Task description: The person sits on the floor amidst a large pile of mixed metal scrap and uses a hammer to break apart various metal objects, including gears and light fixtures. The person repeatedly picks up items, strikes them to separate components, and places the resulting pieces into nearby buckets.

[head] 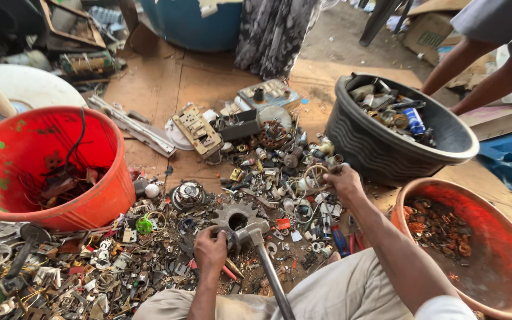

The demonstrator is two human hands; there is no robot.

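- We see our left hand [210,249] low in the middle of the view, fingers curled shut around a small metal part [230,240] that rests just below a grey toothed gear [236,216].
- The gear is a flat, dull steel disc with blunt teeth round its edge and a round hole in its centre; it lies flat on the scrap pile [149,249].
- A hammer [262,249] lies with its steel head touching the gear's lower right edge, its grey handle running down toward us; neither hand holds it.
- Our right hand [344,181] reaches further out, fingers closed on a thin pale ring [315,176] that stands nearly upright among small parts.
- The pile of springs, screws, rings and plastic bits covers the cardboard floor [167,83] between the tubs.
- A red tub [99,201] with wires stands at the left, a black ribbed basin [374,148] of mixed scrap at the upper right, and a reddish bowl [505,249] of rusty bits at the lower right.
- Another person's arms [475,71] reach in at the upper right corner.
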